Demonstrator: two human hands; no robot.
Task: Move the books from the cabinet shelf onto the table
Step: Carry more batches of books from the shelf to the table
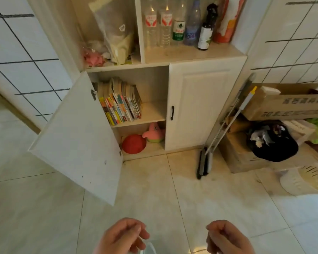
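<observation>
Curled bare left hand (122, 235), right hand (228, 237), glossy floor tiles (173, 195), upright paperback books (119, 101)

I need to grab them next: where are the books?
The books stand leaning on the open left compartment's upper shelf, above the red ball.

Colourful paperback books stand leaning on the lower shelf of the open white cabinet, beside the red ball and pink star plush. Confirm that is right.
Not quite. The colourful paperback books lean on the upper shelf behind the open white cabinet door. The red ball and pink star plush sit on the shelf below them, not beside them. The head view shows this.
</observation>
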